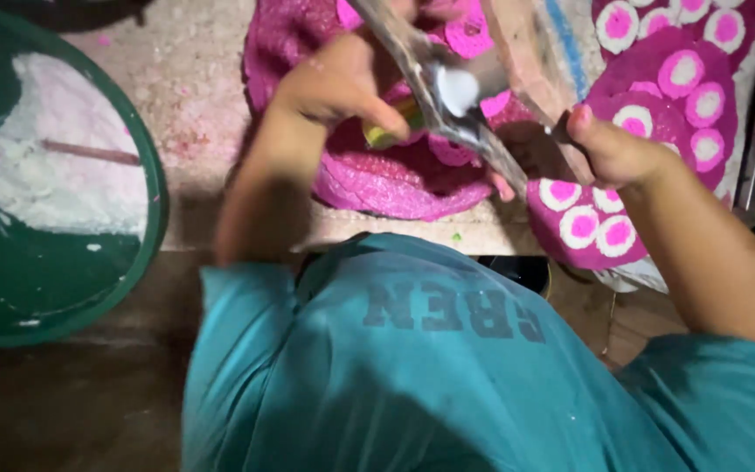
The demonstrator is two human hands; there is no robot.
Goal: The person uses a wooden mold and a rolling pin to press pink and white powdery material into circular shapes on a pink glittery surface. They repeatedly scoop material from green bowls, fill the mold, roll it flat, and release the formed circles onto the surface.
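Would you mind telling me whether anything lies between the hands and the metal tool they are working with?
Nothing visible does. The left hand and the right hand are already at the metal tool, above the pink material; whether each grips it is blurred.

A basin [146,175] sits at the worktop's [194,96] left edge, with a stick [89,152] lying in it. Discs [583,225] lie at the right edge, and a mat [395,183] lies between them.
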